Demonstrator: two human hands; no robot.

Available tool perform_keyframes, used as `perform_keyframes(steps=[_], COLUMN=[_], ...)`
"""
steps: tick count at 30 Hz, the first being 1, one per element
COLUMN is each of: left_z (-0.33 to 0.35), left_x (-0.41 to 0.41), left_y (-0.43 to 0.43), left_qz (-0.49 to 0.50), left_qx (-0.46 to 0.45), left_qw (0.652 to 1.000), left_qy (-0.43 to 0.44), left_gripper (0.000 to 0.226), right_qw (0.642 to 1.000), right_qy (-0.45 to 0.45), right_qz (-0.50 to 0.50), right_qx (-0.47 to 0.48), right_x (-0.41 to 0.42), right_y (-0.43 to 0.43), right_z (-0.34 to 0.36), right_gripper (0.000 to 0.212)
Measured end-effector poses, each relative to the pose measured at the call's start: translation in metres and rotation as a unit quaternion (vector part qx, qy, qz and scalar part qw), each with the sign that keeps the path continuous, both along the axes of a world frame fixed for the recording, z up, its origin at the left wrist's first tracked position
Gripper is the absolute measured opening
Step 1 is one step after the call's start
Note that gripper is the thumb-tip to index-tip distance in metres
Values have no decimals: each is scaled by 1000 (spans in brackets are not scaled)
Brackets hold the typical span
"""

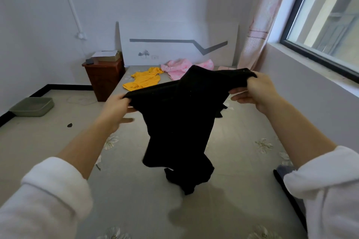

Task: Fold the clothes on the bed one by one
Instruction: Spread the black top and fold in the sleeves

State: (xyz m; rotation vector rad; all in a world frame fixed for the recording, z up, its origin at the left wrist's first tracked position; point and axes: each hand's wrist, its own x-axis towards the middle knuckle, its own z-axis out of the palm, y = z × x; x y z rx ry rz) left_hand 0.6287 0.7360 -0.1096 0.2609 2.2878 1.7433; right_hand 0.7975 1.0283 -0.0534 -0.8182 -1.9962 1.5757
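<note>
Both hands up w/ black garment (180, 106) over bed (242, 161). Left hand (116, 108) fingers pinch its left edge; right hand (258, 91) fingers grip right edge. Yellow top (143, 81) & pink clothes (178, 68) lie at far end.

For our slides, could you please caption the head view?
Left hand and right hand hold black garment over bed; yellow top, pink clothes behind.

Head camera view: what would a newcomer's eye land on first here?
The black garment dominates the centre, held up over the bed by the left hand and right hand, each gripping an upper edge. Farther back, near the headboard, lie a bright yellow garment and a pink garment.
</note>
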Motion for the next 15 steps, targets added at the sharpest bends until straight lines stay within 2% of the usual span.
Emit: perform_keyframes(steps=[1,2,3,4,5,6,7,8,9,12,15], left_z=[3,5,6,7,7,6,5,5,7,18,31], left_x=[2,3,3,3,1,1,0,-1,-1,1,7], left_y=[3,6,9,11,10,7,5,2,-2,-11,-14], left_qz=[-14,-16,-13,-7,-9,-19,-30,-44,-54,-111,-194], left_qx=[118,176,177,119,8,-120,-206,-248,-250,-195,-161], left_qw=[988,973,972,988,1000,980,942,916,911,938,955], left_qy=[-103,-151,-152,-96,18,157,263,313,325,265,154], left_gripper=[30,30,30,29,28,29,30,32,35,35,21], right_qw=[999,997,994,992,988,981,974,970,968,972,980], right_qy=[1,11,27,49,80,118,151,171,182,168,158], right_qz=[6,6,-3,-23,-52,-81,-105,-125,-144,-161,-123], right_qx=[-44,-82,-105,-115,-120,-130,-134,-122,-98,-6,4], right_x=[-1,-3,-4,-5,-5,-5,-7,-8,-9,-7,-9], right_y=[0,1,2,3,4,5,9,13,17,20,20], right_z=[0,0,-2,-4,-6,-8,-11,-14,-16,-16,-12], right_gripper=[33,34,36,38,39,40,41,42,43,44,39])
